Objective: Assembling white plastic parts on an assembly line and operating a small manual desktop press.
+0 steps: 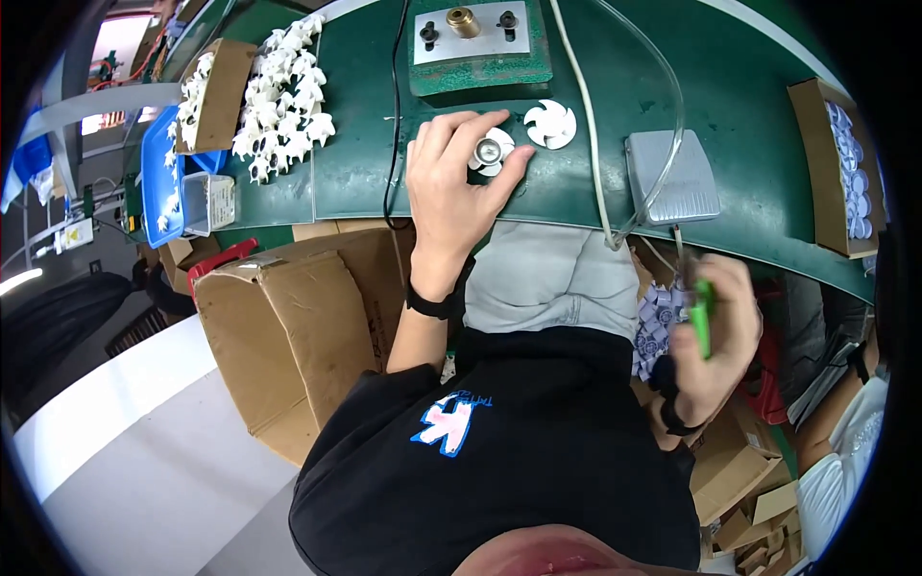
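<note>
My left hand (449, 187) rests on the green bench (730, 86), its fingers closed around a small white fan-shaped plastic part with a metal hub (488, 152). A second white fan-shaped part (550, 125) lies loose just to the right of it. My right hand (718, 336) is down below the bench edge, gripping a green-handled tool (703, 315). Beside that hand is a bunch of small pale lilac parts (658, 322). Behind the left hand stands a green fixture block with a metal plate and a brass bush (464, 21).
A heap of white fan parts (283, 96) lies at the back left beside a cardboard tray (223, 91) and a blue bin (158, 178). A grey pedal-like box (672, 178) with hoses sits right. Cardboard boxes (279, 326) stand at lower left; another tray of parts (845, 163) is far right.
</note>
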`<control>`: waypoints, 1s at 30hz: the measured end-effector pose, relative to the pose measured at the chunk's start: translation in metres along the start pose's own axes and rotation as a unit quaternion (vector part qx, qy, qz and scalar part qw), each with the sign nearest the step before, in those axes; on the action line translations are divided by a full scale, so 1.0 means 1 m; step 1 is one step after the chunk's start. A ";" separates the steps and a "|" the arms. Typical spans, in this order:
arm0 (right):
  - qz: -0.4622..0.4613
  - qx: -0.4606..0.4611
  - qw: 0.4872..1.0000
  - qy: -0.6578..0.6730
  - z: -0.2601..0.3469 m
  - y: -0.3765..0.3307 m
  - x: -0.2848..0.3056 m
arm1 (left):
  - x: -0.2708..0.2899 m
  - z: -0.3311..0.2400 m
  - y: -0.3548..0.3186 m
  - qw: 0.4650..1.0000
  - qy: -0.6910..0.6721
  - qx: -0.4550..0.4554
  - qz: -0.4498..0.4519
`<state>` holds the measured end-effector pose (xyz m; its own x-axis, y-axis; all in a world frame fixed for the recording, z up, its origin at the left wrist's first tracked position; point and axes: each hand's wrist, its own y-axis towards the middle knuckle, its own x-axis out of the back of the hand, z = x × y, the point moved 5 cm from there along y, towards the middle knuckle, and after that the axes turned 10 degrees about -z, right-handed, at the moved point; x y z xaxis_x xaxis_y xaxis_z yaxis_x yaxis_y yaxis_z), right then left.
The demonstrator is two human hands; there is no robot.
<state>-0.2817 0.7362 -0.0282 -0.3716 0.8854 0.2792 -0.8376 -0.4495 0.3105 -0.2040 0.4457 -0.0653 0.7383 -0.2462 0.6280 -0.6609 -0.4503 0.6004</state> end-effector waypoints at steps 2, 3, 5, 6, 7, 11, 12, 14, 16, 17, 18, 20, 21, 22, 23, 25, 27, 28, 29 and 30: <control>0.021 -0.010 0.999 -0.026 0.008 0.000 -0.017 | -0.009 -0.006 0.006 1.000 -0.014 0.003 0.002; 0.051 -0.019 0.998 -0.042 0.008 0.000 -0.024 | -0.009 -0.017 0.011 1.000 0.001 -0.020 0.010; -0.035 0.017 0.996 -0.075 -0.003 0.008 -0.005 | -0.008 -0.034 0.019 0.997 0.034 -0.066 0.020; -0.116 0.055 0.987 -0.095 -0.009 0.014 0.008 | -0.007 -0.035 0.019 0.997 0.042 -0.063 0.015; -0.190 0.051 0.975 -0.100 -0.016 0.024 0.019 | -0.013 -0.038 0.019 0.996 0.038 -0.072 0.036; -0.253 0.110 0.926 -0.258 -0.048 0.076 0.051 | -0.021 -0.041 0.013 0.994 0.048 -0.082 0.059; -0.240 0.090 0.920 -0.298 -0.066 0.082 0.052 | -0.022 -0.038 0.009 0.995 0.022 -0.082 0.060; -0.217 0.052 0.896 -0.384 -0.091 0.092 0.048 | -0.015 -0.028 0.006 0.996 0.004 -0.080 0.050; -0.207 0.086 0.894 -0.388 -0.090 0.092 0.040 | -0.003 -0.019 0.001 0.995 -0.019 -0.085 0.049; -0.203 0.108 0.886 -0.403 -0.087 0.090 0.037 | 0.004 -0.016 -0.001 0.994 -0.034 -0.087 0.051; -0.202 0.127 0.876 -0.418 -0.084 0.089 0.037 | 0.012 -0.013 0.001 0.995 -0.030 -0.085 0.047; -0.199 0.132 0.869 -0.433 -0.086 0.090 0.041 | 0.037 0.014 0.003 0.959 -0.249 0.139 0.008; -0.198 0.134 0.859 -0.452 -0.086 0.090 0.044 | 0.051 0.024 0.006 0.918 -0.307 0.250 0.021; -0.197 0.135 0.849 -0.471 -0.086 0.089 0.047 | 0.066 0.031 0.008 0.861 -0.360 0.357 0.033; -0.193 0.141 0.859 -0.452 -0.090 0.091 0.039 | 0.092 0.037 0.011 0.869 -0.344 0.357 0.019; -0.189 0.143 0.853 -0.464 -0.092 0.093 0.039 | 0.107 0.056 0.014 0.790 -0.418 0.447 0.028; -0.183 0.154 0.850 -0.470 -0.085 0.098 0.037 | 0.119 0.068 0.012 0.779 -0.426 0.459 0.021; -0.190 0.150 0.849 -0.470 -0.085 0.096 0.039 | 0.120 0.071 0.012 0.771 -0.430 0.468 0.029; -0.197 0.146 0.848 -0.470 -0.086 0.095 0.041 | 0.120 0.072 0.011 0.763 -0.435 0.476 0.036; -0.205 0.143 0.846 -0.471 -0.086 0.094 0.043 | 0.120 0.073 0.011 0.764 -0.434 0.476 0.034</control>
<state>-0.4108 0.7419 -0.0650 0.5228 0.5470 0.6538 -0.6382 -0.2573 0.7256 -0.1126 0.3486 -0.0198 0.7907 -0.5878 -0.1710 -0.6095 -0.7295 -0.3105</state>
